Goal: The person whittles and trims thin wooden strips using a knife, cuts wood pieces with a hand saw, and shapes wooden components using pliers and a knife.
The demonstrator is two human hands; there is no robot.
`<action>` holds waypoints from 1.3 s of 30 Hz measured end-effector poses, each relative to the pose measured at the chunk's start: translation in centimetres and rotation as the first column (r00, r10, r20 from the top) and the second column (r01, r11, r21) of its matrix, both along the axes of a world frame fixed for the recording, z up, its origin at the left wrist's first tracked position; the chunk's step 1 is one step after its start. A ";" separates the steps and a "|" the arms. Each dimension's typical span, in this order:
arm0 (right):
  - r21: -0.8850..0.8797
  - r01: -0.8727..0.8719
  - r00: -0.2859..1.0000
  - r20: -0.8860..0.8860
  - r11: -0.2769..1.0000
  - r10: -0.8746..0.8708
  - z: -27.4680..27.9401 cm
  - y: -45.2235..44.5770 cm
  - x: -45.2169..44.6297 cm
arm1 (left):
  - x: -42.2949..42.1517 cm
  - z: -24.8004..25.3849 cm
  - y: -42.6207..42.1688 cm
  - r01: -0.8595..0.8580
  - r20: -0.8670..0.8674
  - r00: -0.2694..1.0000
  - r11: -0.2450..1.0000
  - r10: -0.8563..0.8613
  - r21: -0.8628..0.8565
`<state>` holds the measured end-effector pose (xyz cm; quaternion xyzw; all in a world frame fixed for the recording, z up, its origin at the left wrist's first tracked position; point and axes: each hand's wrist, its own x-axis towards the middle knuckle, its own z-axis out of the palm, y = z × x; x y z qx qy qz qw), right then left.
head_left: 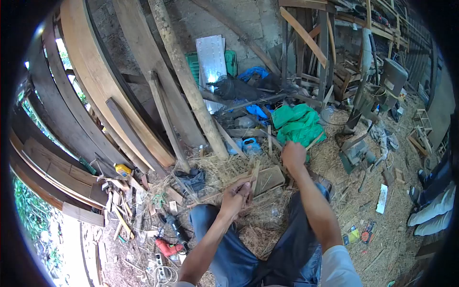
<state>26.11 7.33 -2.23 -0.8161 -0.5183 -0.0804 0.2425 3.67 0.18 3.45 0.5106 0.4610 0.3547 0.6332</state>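
Note:
My left hand (234, 200) is closed around a thin, light wooden strip (256, 176) that stands up from its fingers. Below and beside the strip, a flat wooden board (270, 180) lies low in front of my knees. My right hand (293, 156) is raised ahead of the board, fingers curled in. What it grips is hidden by the hand; a pale stick (314, 141) shows just past it, and I cannot tell whether the two are joined. A green plastic sheet (299, 124) lies crumpled behind my right hand.
Long planks (88, 71) and a pole (184, 76) lean on the left. A red power tool (168, 247) and wood offcuts lie left of my legs. Pliers-like tool (367, 233) and a metal machine (356, 155) are on the right. Another person's legs (432, 213) stand at far right.

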 end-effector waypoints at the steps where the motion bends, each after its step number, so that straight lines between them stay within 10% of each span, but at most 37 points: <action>1: 0.067 -0.072 0.997 0.018 0.995 0.071 0.4 -0.3 0.1 | -0.5 -0.1 0.2 -0.003 0.001 1.000 1.000 0.003 0.004; 8: 0.091 -0.515 0.856 0.019 0.852 0.516 -0.1 -2.2 -3.6 | 0.9 -0.7 1.3 0.056 0.208 0.978 0.989 -0.027 -0.138; 14: 0.019 -0.022 0.990 -0.138 1.000 0.024 -0.5 0.5 0.2 | 0.2 1.4 0.6 0.099 0.185 0.980 0.990 -0.079 -0.101; 19: 0.135 -0.382 0.892 -0.205 0.914 0.403 -0.5 -0.5 -1.3 | 0.1 -1.4 4.3 -0.122 0.358 0.930 0.990 0.089 0.072; 21: 0.178 -0.532 0.352 -0.843 0.828 0.407 -0.8 -0.7 -2.6 | -0.1 -1.5 5.1 -0.187 0.326 0.933 0.979 0.153 0.076; 25: 0.235 -0.694 0.117 -0.896 0.681 0.428 3.8 -3.1 -4.3 | 0.0 -1.0 5.6 -0.251 0.312 0.934 0.940 0.172 0.231; 35: 0.055 -0.710 0.579 -0.522 0.702 0.626 -0.8 -1.1 -4.5 | -3.4 -1.7 5.1 -0.336 0.148 0.942 0.855 0.301 0.397; 39: 0.119 -0.702 0.544 -0.548 0.703 0.636 1.0 -1.4 -3.7 | -5.5 -1.1 4.4 -0.214 0.001 0.969 0.845 0.245 0.490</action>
